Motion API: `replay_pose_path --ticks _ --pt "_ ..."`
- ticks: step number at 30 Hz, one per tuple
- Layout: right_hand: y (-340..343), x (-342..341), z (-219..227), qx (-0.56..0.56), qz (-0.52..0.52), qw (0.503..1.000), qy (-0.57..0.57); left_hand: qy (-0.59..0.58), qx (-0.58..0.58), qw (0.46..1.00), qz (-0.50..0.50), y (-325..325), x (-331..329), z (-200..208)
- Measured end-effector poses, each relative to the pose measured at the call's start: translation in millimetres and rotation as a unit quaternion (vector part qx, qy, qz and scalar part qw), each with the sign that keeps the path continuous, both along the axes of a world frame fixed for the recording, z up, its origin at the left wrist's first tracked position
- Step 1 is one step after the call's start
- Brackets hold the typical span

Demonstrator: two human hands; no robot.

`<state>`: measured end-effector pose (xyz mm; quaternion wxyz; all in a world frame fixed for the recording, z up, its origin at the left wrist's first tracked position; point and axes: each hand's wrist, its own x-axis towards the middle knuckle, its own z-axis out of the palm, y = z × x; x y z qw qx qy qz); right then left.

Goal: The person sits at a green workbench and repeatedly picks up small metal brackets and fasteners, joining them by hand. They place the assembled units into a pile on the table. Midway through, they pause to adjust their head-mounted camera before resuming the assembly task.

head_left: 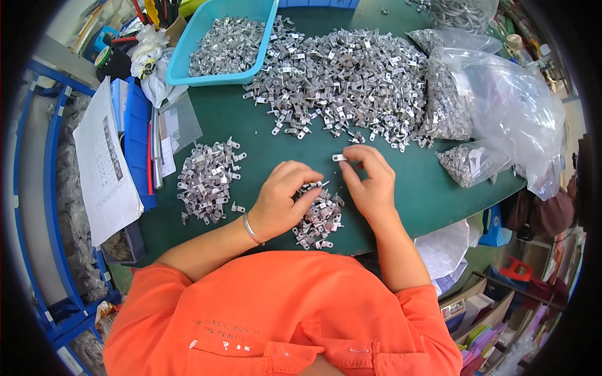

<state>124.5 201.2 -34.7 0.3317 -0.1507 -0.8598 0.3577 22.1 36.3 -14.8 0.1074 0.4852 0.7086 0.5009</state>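
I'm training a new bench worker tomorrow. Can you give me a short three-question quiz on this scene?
1. True or false: the right hand pinches a single metal clip in its fingertips.
2. What does the left hand rest on?
A. the blue basket
B. the small pile of clips near the table's front edge
C. the clear plastic bag
3. Fill in: the table has a ____ top.

Key: 1 true; 2 B; 3 green.

The person's got on a bright orange short-sleeved shirt [282, 313] and a thin silver metal bangle [251, 229] on the left wrist.
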Motion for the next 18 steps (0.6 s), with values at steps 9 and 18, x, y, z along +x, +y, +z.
replay_pose_path --ticks 9,18 --pt "-27 11 31 0.07 0.13 0.982 0.115 -0.514 0.038 0.856 -0.042 2 -1 6" --pt "11 -37 -1 0.181 -0.02 0.983 0.016 -0.252 0.136 0.954 0.091 -35 -49 4"
